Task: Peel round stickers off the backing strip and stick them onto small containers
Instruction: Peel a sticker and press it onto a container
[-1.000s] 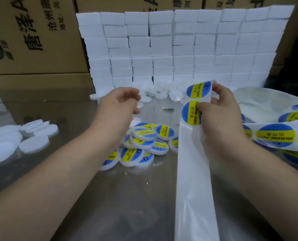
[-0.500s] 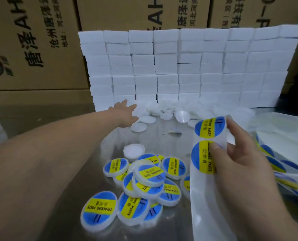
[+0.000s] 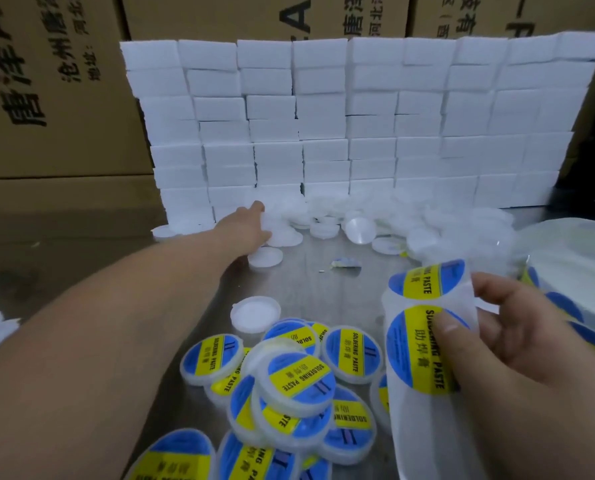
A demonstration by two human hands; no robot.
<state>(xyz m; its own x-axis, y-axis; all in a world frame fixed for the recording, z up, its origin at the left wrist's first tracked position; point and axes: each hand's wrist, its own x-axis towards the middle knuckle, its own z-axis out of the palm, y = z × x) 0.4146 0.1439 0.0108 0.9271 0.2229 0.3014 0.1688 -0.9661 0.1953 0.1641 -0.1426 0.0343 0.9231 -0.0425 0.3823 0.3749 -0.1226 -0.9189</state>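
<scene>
Stickers (image 3: 414,355) number two on the backing strip (image 3: 424,445) the right hand (image 3: 531,358) grips.

White blocks (image 3: 358,133) stacked wall-like before cardboard boxes (image 3: 46,98), on shiny metal table (image 3: 306,289).

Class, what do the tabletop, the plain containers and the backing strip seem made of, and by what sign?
Tabletop: probably steel, satin, blurred reflections. Plain containers: white plastic, slightly translucent, moulded rims. Backing strip: glossy whitish paper or film; it curls.
</scene>
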